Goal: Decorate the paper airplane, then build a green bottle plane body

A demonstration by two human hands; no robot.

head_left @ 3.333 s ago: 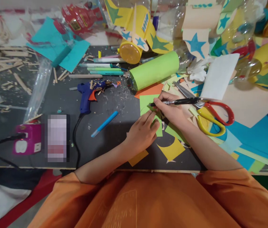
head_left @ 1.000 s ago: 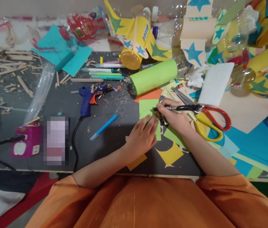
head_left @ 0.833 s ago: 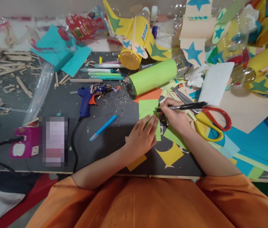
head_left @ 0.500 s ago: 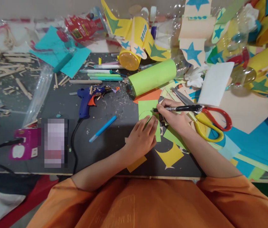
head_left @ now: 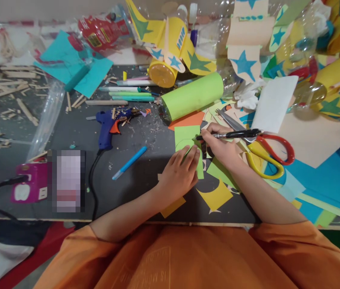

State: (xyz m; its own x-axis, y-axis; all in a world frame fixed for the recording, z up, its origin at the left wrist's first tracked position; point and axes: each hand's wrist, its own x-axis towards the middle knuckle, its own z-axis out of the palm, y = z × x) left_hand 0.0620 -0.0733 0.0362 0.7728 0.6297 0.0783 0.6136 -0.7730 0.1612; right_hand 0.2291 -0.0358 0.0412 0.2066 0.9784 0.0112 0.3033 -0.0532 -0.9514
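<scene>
Under my left hand (head_left: 179, 170) lies a green sheet of paper (head_left: 186, 131); the fingers rest flat on it, slightly spread. A thin curved line shows on the sheet above my fingertips. My right hand (head_left: 219, 146) is closed around a black pen (head_left: 231, 134), whose tip touches the paper near the line's right end. Scissors (head_left: 266, 160) with red and yellow handles lie just right of that hand. Below the hands are a yellow offcut (head_left: 216, 196) with a curved edge and another green piece (head_left: 222, 176), partly under my right arm.
A blue glue gun (head_left: 106, 126) with a black cord and a blue marker (head_left: 130, 162) lie to the left. Behind the sheet rests a bottle wrapped in green paper (head_left: 192, 96). Wood sticks (head_left: 13, 86) are scattered far left; paper scraps and decorated bottles crowd the right and back.
The pen's back end has tipped slightly up and to the right, with its tip still at the curved line. My left hand stays in place on the sheet.
</scene>
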